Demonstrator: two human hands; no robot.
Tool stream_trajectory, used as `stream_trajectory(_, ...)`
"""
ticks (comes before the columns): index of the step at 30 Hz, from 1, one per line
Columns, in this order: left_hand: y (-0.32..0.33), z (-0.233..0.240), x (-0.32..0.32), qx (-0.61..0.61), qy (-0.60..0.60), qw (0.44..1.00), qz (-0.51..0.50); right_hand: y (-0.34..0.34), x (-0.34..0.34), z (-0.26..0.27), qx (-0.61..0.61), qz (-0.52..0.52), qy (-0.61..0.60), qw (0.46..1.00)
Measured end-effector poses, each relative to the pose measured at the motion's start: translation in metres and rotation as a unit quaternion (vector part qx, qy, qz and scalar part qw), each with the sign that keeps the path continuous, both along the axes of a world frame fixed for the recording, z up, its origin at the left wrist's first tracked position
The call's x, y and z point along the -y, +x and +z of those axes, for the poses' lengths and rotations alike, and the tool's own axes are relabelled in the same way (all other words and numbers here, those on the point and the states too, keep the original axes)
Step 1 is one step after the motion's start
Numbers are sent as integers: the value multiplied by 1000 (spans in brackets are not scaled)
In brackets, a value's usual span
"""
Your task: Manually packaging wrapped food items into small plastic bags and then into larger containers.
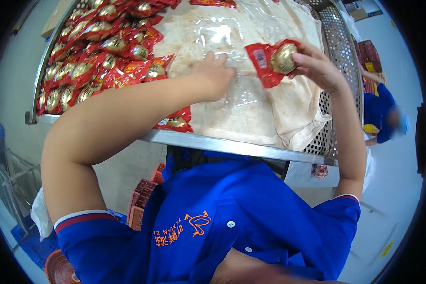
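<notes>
My right hand (317,65) grips a red plastic packet (264,65) with a gold, egg-shaped item (283,59) in it, held above the right part of a pale cloth (234,124). My left hand (214,76) lies palm down, fingers spread, on clear plastic packaging (239,94); whether it is one piece or more I cannot tell. Just beyond its fingertips is a clear moulded plastic tray (218,32) that reflects the light. Many similar red and gold packets (103,42) are heaped to the left, and one packet (175,122) lies near the front edge, below my left forearm.
A metal rim (227,141) runs along the front of the work surface, with a perforated metal side wall (340,46) at the right. A co-worker in blue (380,110) is beyond it. Stacked plastic crates (140,198) and an orange basket (60,266) stand on the floor.
</notes>
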State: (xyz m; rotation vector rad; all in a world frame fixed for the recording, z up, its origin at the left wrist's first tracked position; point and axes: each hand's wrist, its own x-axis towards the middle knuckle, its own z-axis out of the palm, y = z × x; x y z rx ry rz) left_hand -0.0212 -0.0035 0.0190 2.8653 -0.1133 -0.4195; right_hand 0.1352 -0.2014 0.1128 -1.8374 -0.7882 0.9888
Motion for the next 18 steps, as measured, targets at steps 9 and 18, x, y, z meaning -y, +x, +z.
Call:
stream_trajectory(9,-8,-21,5,109,50,993,-3,-25,6,-67,-148,10,-94,984)
stream_trajectory(18,-6,-17,4,84,42,996,5,-65,-10,-89,357,38,-96,929)
